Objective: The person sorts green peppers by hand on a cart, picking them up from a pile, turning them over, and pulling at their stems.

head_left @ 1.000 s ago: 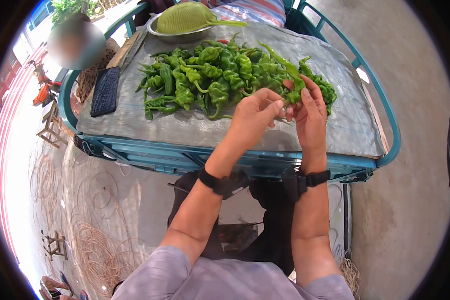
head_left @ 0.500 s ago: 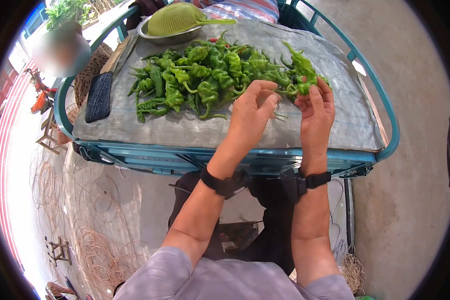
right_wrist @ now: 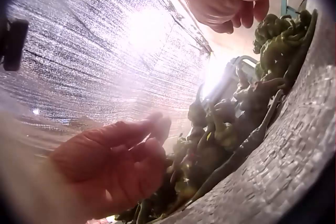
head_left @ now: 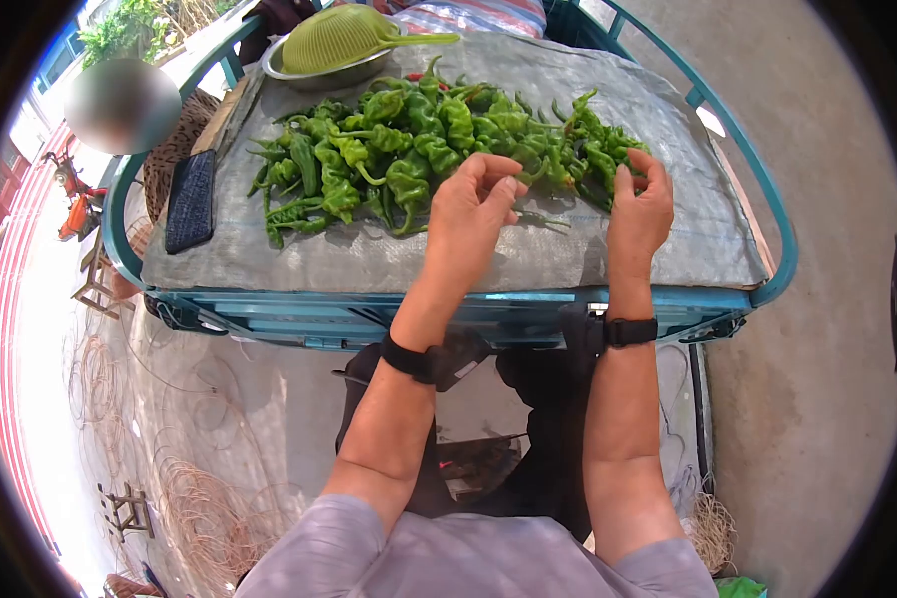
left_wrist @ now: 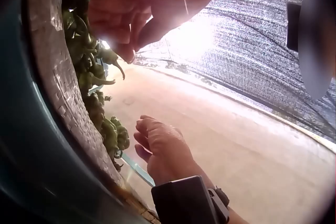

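Observation:
Many green peppers (head_left: pixel 409 179) lie heaped on the grey woven sheet (head_left: pixel 339 249). The left hand (head_left: pixel 468 214) hovers over the heap's near edge, its fingers loosely bent and the thumb close to the index finger; no held pepper shows. In the left wrist view, this left hand (left_wrist: pixel 152 3) is large at the top. The right hand (head_left: pixel 640 214) is beside the right-hand peppers (head_left: pixel 598 149), fingers bent and apart with nothing visible between them. Its fingers hang above a green bunch (right_wrist: pixel 283 40) in the right wrist view. Thin stems (head_left: pixel 543 219) lie between the hands.
A yellow-green strainer (head_left: pixel 334 40) rests on a metal bowl (head_left: pixel 319 76) at the back left. A dark textured pad (head_left: pixel 190 201) lies at the left edge. Teal rails (head_left: pixel 782 239) border the sheet, and a person (head_left: pixel 174 140) is beyond the left rail.
The right hand has let go of the green pepper, which now lies among the right-hand peppers. The left hand has moved left, away from the right hand.

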`<state>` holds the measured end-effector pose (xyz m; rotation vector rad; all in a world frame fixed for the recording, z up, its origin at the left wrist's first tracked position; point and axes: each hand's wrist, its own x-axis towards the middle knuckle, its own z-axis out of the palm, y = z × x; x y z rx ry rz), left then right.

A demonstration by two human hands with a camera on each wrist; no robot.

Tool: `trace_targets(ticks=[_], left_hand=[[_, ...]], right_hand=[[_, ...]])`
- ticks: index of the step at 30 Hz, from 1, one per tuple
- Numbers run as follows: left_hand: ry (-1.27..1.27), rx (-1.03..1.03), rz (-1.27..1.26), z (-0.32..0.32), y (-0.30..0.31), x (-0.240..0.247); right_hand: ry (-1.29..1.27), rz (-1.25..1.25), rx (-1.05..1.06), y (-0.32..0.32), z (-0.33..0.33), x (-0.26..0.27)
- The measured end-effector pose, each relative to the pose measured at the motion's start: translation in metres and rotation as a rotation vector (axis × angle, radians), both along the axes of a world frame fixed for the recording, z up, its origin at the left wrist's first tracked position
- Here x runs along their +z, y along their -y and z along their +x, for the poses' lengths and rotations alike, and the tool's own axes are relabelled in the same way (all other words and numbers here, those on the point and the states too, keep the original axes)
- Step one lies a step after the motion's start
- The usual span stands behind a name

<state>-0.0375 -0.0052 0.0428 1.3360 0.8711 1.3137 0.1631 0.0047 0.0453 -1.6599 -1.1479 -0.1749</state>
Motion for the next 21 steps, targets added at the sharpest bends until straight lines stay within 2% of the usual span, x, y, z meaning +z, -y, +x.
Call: trace_targets(ticks=[3,6,9,12,15,18,21], left_hand=[[-0.004,-0.020,-0.004,-0.002,-0.001,-0.002],[-0.038,-0.036,-0.011,-0.005,-0.002,-0.001],[-0.056,-0.032,-0.018,-0.008,0.000,0.000],[-0.074,-0.035,-0.029,-0.010,-0.001,-0.001],[-0.091,-0.041,-0.024,-0.011,-0.001,-0.001],[-0.084,-0.045,-0.014,-0.012,-0.002,-0.001],[-0.074,-0.054,-0.001,-0.013,-0.001,-0.001]], right_hand=[[0.325,-0.062,-0.114,-0.008,0.015,-0.021],[0.347,-0.200,-0.134,-0.007,0.008,-0.015],[0.487,-0.280,-0.233,-0.010,0.005,-0.019],[0.462,-0.279,-0.252,-0.017,0.008,-0.021],[0.196,-0.214,-0.134,-0.018,0.011,-0.018],[0.190,0.093,-0.039,-0.024,0.021,-0.026],[-0.193,0.222,0.270,-0.025,0.023,-0.029]])
